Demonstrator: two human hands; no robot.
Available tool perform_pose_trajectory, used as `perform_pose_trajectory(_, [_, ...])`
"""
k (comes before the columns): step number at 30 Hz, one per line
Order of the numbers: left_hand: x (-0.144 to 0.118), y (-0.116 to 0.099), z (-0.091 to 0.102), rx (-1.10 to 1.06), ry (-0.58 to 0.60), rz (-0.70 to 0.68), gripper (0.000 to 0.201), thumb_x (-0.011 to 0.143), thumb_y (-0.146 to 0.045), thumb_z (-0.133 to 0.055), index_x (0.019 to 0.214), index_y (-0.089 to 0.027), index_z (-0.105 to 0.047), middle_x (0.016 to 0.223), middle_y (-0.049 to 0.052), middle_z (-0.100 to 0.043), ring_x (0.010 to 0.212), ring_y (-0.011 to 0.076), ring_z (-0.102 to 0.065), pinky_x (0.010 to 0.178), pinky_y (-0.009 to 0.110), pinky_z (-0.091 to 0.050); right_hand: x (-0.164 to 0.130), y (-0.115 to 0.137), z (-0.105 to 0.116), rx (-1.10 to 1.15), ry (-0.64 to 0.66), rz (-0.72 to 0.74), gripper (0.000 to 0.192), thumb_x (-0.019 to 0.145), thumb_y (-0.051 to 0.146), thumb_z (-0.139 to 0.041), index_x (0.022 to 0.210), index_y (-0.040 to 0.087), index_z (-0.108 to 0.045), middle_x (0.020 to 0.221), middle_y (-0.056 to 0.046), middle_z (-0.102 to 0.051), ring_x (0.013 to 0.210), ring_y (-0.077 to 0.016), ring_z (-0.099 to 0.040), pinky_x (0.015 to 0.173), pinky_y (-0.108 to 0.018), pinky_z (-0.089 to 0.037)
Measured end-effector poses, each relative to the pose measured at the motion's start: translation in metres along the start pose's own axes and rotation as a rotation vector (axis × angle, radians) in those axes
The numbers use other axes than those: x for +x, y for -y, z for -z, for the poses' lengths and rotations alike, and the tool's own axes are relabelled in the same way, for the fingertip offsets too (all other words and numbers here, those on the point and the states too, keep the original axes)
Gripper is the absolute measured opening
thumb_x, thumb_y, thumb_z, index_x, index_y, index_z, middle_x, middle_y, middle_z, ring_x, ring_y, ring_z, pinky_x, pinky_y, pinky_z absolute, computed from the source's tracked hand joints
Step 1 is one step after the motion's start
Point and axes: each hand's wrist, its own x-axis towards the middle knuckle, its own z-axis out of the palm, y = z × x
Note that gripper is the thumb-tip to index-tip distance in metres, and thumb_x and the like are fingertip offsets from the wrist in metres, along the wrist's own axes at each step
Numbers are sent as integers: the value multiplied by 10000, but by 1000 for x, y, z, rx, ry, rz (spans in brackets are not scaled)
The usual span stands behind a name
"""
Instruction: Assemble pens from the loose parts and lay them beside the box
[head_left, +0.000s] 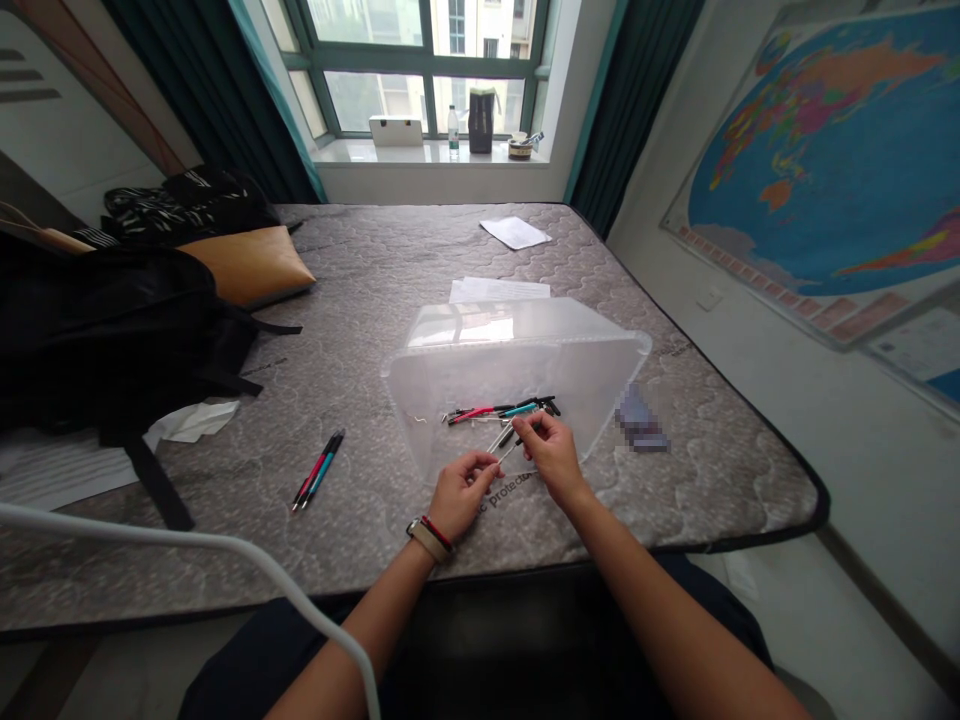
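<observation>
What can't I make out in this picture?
All in the head view:
Thin piece: too small to identify, its ends covered by the left hand and right hand.
Item right of the plastic box: hidden by pixelation.
Lettering on the mattress: partly covered by the hands.
Black backpack: cut off by the left edge.
World map: cut off by the right edge.

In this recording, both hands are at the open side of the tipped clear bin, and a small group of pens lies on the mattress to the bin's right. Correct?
Only the side is wrong: the head view shows the small group of pens lying on the mattress to the left of the clear bin. The rest stands.
</observation>
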Motion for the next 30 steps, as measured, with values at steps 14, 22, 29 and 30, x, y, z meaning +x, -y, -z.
perform_pose_trajectory(14, [-1,-4,0,4,-30,-28,319,857,-428,-611,1034,-169,-667,860,67,-738,650,149,-625,612,254,-483,-7,-8,-10,-79,195,1,430,822,593,-605,735,173,-622,560,33,-491,496,-105,-441,477,-230,-350])
perform_pose_trajectory(22, [3,-5,5,-194,-136,13,411,780,-415,-713,1081,-185,-553,836,45,-725,690,148,-662,630,244,-493,-11,1,-11,39,396,-66,459,889,551,-523,1103,178,-683,716,-9,-613,571,-112,-495,542,-234,-415])
perform_pose_trajectory(29, [3,0,6,-145,-241,-22,338,710,-362,-780,945,-183,-616,847,35,-712,758,155,-668,690,251,-509,-8,-2,-9,-82,363,10,377,861,531,-589,872,174,-710,694,-1,-609,568,-109,-466,535,-235,-378])
perform_pose_trajectory(30, [2,0,6,-127,-240,-25,324,710,-361,-781,928,-179,-625,850,39,-711,761,158,-668,687,251,-510,-8,-4,-9,-97,343,13,376,845,534,-608,799,172,-695,656,6,-592,565,-110,-463,538,-235,-379])
